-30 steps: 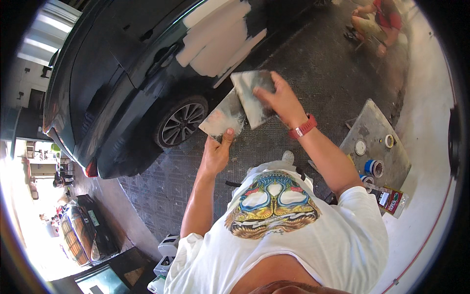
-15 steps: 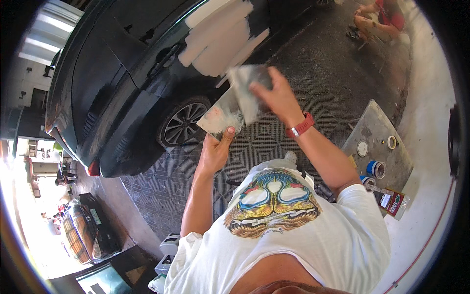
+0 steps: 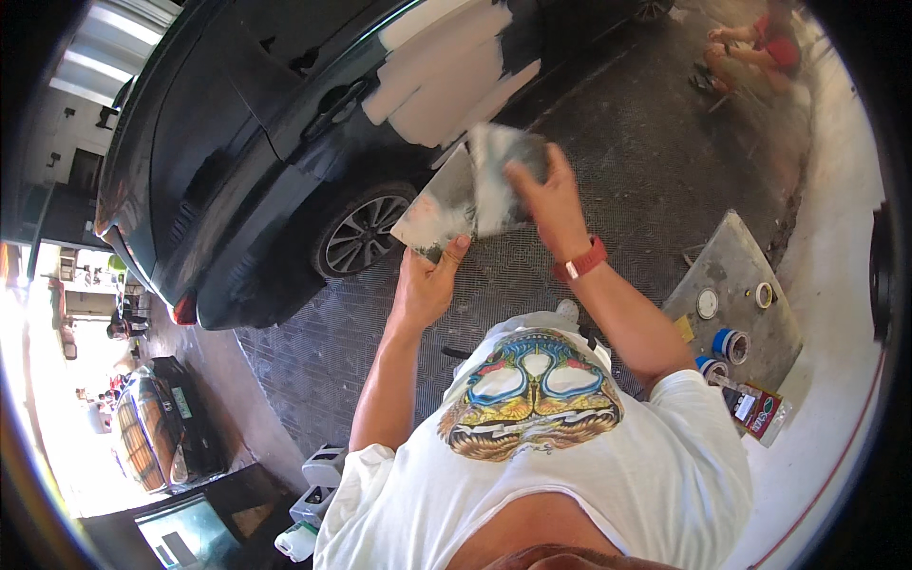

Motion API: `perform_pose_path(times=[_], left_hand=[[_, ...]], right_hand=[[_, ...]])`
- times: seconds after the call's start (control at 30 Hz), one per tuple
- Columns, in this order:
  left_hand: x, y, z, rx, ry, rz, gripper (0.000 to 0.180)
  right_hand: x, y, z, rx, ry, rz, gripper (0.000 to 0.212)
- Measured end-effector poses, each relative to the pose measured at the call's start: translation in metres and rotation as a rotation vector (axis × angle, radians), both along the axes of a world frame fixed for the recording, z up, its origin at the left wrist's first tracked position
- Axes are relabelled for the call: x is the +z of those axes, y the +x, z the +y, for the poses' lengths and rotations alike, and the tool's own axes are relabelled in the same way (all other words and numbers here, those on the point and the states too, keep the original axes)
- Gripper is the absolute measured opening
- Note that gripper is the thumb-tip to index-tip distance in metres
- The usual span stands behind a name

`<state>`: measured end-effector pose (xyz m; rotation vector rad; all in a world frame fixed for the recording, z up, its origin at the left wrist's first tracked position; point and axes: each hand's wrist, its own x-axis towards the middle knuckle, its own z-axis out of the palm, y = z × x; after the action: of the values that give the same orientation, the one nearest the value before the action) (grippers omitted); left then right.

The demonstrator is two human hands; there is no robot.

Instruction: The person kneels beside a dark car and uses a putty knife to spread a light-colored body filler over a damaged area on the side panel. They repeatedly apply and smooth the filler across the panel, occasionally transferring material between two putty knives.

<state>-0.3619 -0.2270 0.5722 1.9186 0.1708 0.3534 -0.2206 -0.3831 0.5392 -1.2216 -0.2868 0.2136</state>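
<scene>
My left hand (image 3: 426, 293) is closed on the lower edge of a flat, smeared putty spreader (image 3: 439, 211), thumb on top. Closed round a second, greyish spreader (image 3: 494, 185), my right hand (image 3: 556, 201) wears a red-banded watch. The second spreader is tilted and slightly blurred, its left edge at the first one's right side; whether they touch I cannot tell. Pale smears show on both blades. Beyond them stands a dark car (image 3: 228, 180), with a beige filler patch (image 3: 442, 81) on its side and a rear wheel (image 3: 366, 237) close to my left spreader.
At right a grey board (image 3: 741, 256) carries blue-rimmed tins (image 3: 730, 346), a round white lid (image 3: 707, 303), a tape roll (image 3: 764, 295) and a red packet (image 3: 760, 410). A person in red (image 3: 760, 57) sits low at far right. Another car (image 3: 176, 427) stands at lower left.
The view has shifted slightly, so the car and patch sit farther right. Both hands keep their grips; the right spreader has shifted a little and overlaps the left one less.
</scene>
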Motion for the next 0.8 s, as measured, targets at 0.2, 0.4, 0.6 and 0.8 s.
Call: perform_pose_path(times=[0.2, 0.4, 0.6, 0.8], left_hand=[[0.024, 0.004, -0.018, 0.049, -0.016, 0.195, 0.038], [-0.003, -0.004, 0.013, -0.235, -0.388, 0.317, 0.043], [-0.02, -0.002, 0.007, -0.022, -0.64, 0.176, 0.064], [-0.034, -0.007, 0.014, -0.14, -0.734, 0.114, 0.087]], right_hand=[[0.012, -0.026, 0.01, 0.093, -0.058, -0.106, 0.036], [0.037, -0.032, -0.007, 0.291, -0.287, -0.354, 0.042], [0.001, -0.006, -0.007, 0.108, -0.214, -0.137, 0.039], [-0.016, -0.048, -0.004, 0.576, -0.121, 0.037, 0.062]])
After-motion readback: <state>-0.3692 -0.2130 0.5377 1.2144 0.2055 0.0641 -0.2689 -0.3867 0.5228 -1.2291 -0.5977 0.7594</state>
